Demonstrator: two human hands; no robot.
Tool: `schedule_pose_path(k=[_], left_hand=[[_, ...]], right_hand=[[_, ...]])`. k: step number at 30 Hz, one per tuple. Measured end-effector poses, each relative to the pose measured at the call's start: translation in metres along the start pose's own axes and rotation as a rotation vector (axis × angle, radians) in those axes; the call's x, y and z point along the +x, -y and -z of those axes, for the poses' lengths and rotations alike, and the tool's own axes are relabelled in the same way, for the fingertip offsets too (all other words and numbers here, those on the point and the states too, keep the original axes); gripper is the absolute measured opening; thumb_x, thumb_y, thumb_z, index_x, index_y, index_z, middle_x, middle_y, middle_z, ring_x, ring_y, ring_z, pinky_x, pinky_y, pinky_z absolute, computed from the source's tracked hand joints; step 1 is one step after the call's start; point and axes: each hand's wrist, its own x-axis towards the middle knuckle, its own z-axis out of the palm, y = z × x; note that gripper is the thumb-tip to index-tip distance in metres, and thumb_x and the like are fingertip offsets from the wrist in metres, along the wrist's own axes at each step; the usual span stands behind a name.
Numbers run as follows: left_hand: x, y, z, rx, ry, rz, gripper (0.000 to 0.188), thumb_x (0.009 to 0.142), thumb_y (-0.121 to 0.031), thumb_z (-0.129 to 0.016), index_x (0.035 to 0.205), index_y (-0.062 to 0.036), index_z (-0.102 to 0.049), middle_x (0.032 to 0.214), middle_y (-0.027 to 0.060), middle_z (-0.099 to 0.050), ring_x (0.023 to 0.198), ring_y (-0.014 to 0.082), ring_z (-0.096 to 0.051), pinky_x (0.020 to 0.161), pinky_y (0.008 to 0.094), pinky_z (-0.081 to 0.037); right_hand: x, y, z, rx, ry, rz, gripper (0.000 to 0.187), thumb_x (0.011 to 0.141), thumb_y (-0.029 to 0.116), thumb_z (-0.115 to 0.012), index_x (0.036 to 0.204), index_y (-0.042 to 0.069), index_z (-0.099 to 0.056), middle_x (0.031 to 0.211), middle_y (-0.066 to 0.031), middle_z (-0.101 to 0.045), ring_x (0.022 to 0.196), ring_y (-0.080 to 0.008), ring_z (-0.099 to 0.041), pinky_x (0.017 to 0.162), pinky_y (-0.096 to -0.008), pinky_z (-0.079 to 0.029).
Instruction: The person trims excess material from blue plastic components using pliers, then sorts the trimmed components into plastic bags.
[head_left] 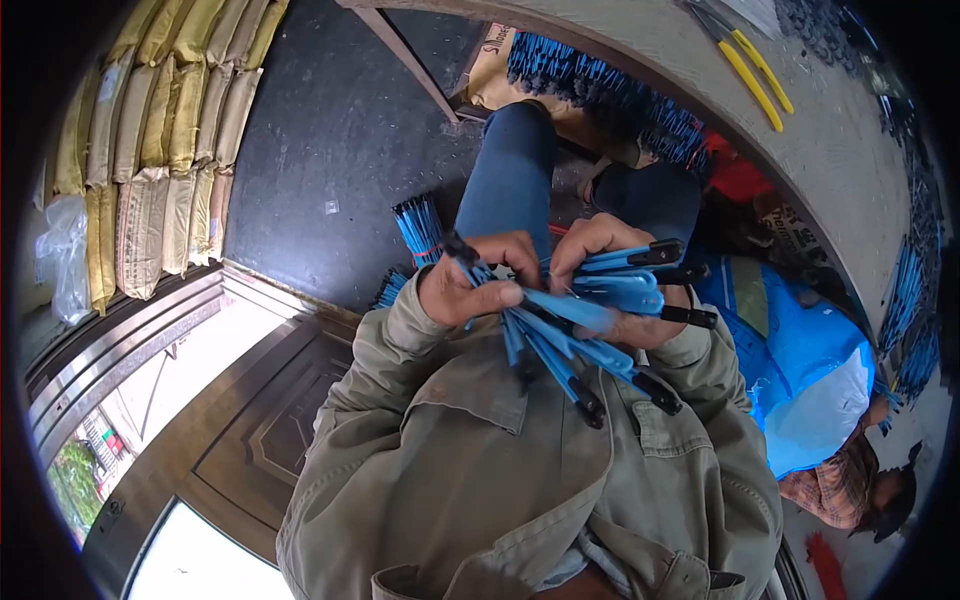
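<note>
My left hand (468,287) is closed around a bunch of slim blue plastic sticks with black ends (553,350). They fan out downward in front of my jacket, and one black end pokes up past the thumb. Close beside it, my right hand (612,250) grips more sticks of the same kind (632,290), their black ends pointing right. The two bunches meet between my hands, where one stick is blurred. Some of the right fingers are hidden behind the sticks.
Banded bundles of blue sticks (418,226) stand on the dark floor left of my knee. A table (670,45) holds yellow-handled pliers (752,75) and more sticks. Stacked sacks (150,130), a door (240,430), a blue bag (790,350) and another person's plaid sleeve (832,490) surround me.
</note>
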Motion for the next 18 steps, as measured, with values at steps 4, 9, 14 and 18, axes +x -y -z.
schedule_pose_path(k=[4, 9, 14, 18], left_hand=[[0.0, -0.006, -0.005, 0.09, -0.034, 0.036, 0.032, 0.087, -0.031, -0.057, 0.084, 0.0013, -0.057, 0.084, 0.0109, -0.055, 0.073, 0.0177, -0.05, 0.064, 0.0277, -0.039], [-0.007, 0.005, -0.012, -0.067, -0.337, -0.053, 0.034, 0.091, -0.03, -0.049, 0.079, 0.0012, -0.056, 0.079, 0.0115, -0.051, 0.07, 0.0187, -0.048, 0.062, 0.0293, -0.038], [-0.007, 0.007, 0.0, -0.054, -0.43, -0.072, 0.032, 0.091, -0.028, -0.049, 0.079, 0.0016, -0.054, 0.077, 0.0104, -0.047, 0.068, 0.0181, -0.046, 0.061, 0.0295, -0.037], [-0.01, 0.017, 0.01, -0.069, -0.699, -0.113, 0.031, 0.091, -0.027, -0.048, 0.081, 0.0018, -0.052, 0.077, 0.0093, -0.044, 0.067, 0.018, -0.046, 0.061, 0.0294, -0.037]], right_hand=[[-0.001, 0.007, -0.001, -0.027, -0.003, -0.02, 0.035, 0.074, 0.025, -0.073, 0.093, 0.0, -0.057, 0.082, -0.0082, -0.058, 0.077, -0.0139, -0.057, 0.066, -0.0268, -0.044], [0.002, 0.007, 0.006, -0.19, 0.191, 0.145, 0.023, 0.072, 0.021, -0.073, 0.081, 0.003, -0.061, 0.072, -0.0058, -0.06, 0.067, -0.0162, -0.057, 0.063, -0.0287, -0.041], [-0.005, 0.009, -0.001, -0.223, 0.312, 0.212, 0.013, 0.069, 0.015, -0.072, 0.066, 0.008, -0.062, 0.063, -0.0023, -0.06, 0.058, -0.0171, -0.056, 0.059, -0.03, -0.038], [-0.008, -0.001, -0.002, -0.213, 0.314, 0.296, 0.012, 0.068, 0.014, -0.072, 0.065, 0.008, -0.062, 0.063, -0.0024, -0.059, 0.058, -0.0168, -0.055, 0.058, -0.0306, -0.037]])
